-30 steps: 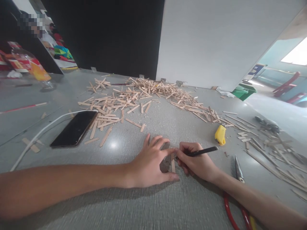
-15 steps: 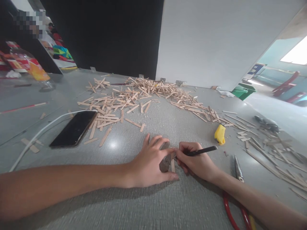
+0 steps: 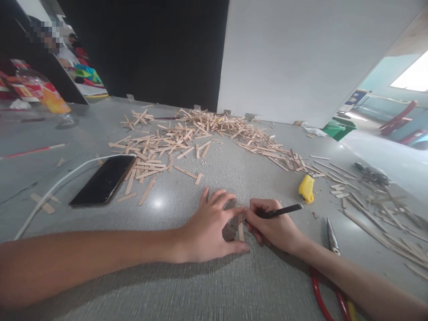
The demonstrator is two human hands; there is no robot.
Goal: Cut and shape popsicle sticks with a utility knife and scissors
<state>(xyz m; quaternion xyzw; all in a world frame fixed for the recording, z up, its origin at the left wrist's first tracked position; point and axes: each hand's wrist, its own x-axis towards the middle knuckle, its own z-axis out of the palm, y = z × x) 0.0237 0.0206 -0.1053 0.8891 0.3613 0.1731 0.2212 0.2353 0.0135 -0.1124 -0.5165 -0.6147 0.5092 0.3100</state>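
Note:
A short wooden craft stick (image 3: 241, 229) lies on the grey tabletop. My left hand (image 3: 212, 223) steadies it, with the index finger at its far end and the thumb at its near end; the other fingers are spread on the table. My right hand (image 3: 276, 225) grips a black pen (image 3: 284, 210) in a writing hold, right beside the stick. The pen's tip is mostly hidden by the fingers. Under my right forearm lies a red-handled tool with pointed metal jaws (image 3: 331, 234), like pliers.
A heap of wooden sticks (image 3: 207, 122) spreads along the back panel. At left are a phone (image 3: 103, 180) with a white cable (image 3: 60, 180) and a drink bottle (image 3: 50, 96). To the right are a small yellow object (image 3: 306, 188) and scattered thin wood strips (image 3: 368, 223).
Both hands, the pen and the stick stay almost where they were. The view has shifted very slightly.

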